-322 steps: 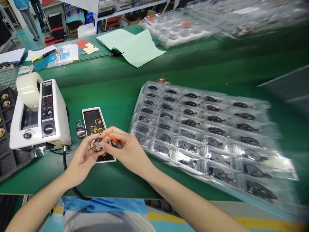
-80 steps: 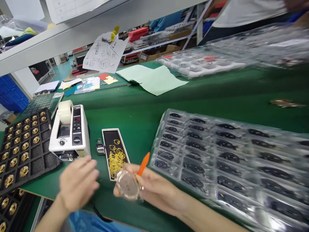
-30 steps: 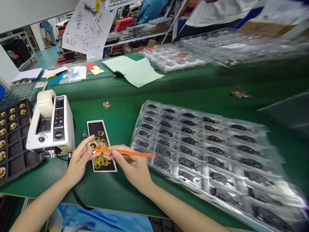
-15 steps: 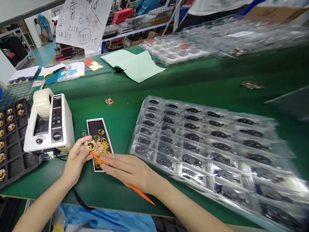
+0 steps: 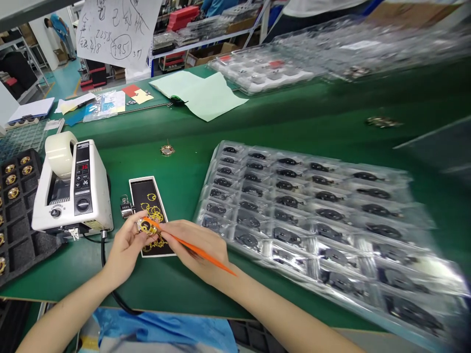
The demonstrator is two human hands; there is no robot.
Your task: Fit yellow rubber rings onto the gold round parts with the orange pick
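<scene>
My left hand [image 5: 123, 250] pinches a small round watch movement [image 5: 142, 226], gold and silver with a dark centre, between thumb and fingers. Slim orange tweezers [image 5: 200, 252] lie in the closed fingers of my right hand [image 5: 206, 240], their tip at the face of the movement. A yellow ring seems to sit on that face, though it is too small to be sure. Beneath both hands is a shallow white box [image 5: 163, 198] with a black inside, holding several thin yellow rings [image 5: 151, 208]. My fingers hide part of the box.
A white tape dispenser [image 5: 86, 179] and a black compartment tray [image 5: 25, 235] of gold parts stand left. Beside the box is a small metal object [image 5: 126, 207]. Clear trays [image 5: 235, 247] with dark parts fill the right. Another movement [image 5: 167, 150] lies behind the box.
The tweezers' tip has gone from the movement's lower edge up onto its face. My left hand has shifted slightly right, uncovering more of the metal object. The view has shifted a little.
</scene>
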